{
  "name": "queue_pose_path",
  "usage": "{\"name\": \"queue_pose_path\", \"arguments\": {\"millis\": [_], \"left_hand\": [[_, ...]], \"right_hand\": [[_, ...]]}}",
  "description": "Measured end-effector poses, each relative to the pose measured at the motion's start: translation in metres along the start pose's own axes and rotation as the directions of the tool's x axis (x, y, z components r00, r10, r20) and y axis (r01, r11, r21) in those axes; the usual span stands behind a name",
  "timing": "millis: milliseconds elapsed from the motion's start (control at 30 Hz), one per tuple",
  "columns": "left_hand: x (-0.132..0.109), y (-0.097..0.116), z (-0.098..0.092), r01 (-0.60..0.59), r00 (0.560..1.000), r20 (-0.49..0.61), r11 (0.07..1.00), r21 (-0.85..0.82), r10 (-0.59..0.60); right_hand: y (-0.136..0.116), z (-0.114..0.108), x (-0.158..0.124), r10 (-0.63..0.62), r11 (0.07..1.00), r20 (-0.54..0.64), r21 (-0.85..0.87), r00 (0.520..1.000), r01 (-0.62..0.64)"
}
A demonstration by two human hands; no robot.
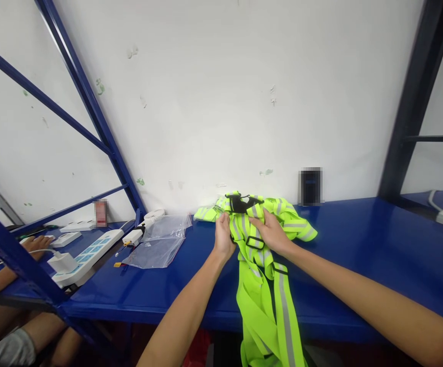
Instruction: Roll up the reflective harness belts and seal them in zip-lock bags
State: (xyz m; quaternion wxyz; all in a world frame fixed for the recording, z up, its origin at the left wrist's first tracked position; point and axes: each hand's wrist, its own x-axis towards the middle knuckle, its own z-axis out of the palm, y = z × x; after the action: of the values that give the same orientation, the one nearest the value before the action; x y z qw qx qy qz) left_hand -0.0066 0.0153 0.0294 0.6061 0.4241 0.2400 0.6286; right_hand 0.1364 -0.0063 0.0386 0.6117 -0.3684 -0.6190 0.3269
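Note:
A neon yellow-green reflective strap vest (263, 300) with silver stripes lies bunched on the blue table. Its long straps hang over the front edge. My left hand (224, 238) is closed on the left side of the bundle. Opposite it, my right hand (274, 233) pinches the straps with fingers pointing left. Between the hands and just below them sits a black slide buckle (255, 242). Black clip parts (241, 204) show at the top of the bundle, near the wall. The folds partly hide my fingertips.
To the left lie clear plastic bags (160, 242), a small white fan (154, 215) and a white power strip (91, 255) with a plugged-in charger. A dark pixelated object (311, 187) stands at the wall. Another person's hand (35, 244) is beyond the blue rack post (18, 255).

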Motion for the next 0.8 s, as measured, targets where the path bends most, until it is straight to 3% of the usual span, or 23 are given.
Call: {"name": "queue_pose_path", "arguments": {"millis": [200, 300, 500, 667, 800], "left_hand": [[0.003, 0.021, -0.003, 0.061, 0.993, 0.104, 0.998, -0.016, -0.060], [0.005, 0.020, -0.005, 0.096, 0.989, 0.119, 0.995, -0.024, -0.092], [0.004, 0.015, -0.006, -0.049, 0.984, 0.167, 0.997, -0.055, 0.058], [0.000, 0.010, -0.002, 0.015, 0.982, 0.185, 0.999, 0.030, -0.020], [0.001, 0.008, -0.002, 0.011, 0.992, 0.121, 0.998, 0.056, -0.018]], "right_hand": [[0.005, -0.004, 0.008, 0.046, 0.969, -0.006, 0.244, 0.999, -0.043], [0.006, -0.006, 0.010, 0.064, 0.974, -0.037, 0.220, 0.997, -0.054], [0.002, -0.006, 0.008, 0.066, 0.991, -0.084, 0.120, 0.994, -0.055], [-0.008, 0.001, 0.002, 0.046, 0.967, 0.058, 0.247, 0.997, -0.059], [-0.009, 0.005, -0.003, 0.164, 0.918, 0.161, 0.337, 0.973, -0.210]]}}
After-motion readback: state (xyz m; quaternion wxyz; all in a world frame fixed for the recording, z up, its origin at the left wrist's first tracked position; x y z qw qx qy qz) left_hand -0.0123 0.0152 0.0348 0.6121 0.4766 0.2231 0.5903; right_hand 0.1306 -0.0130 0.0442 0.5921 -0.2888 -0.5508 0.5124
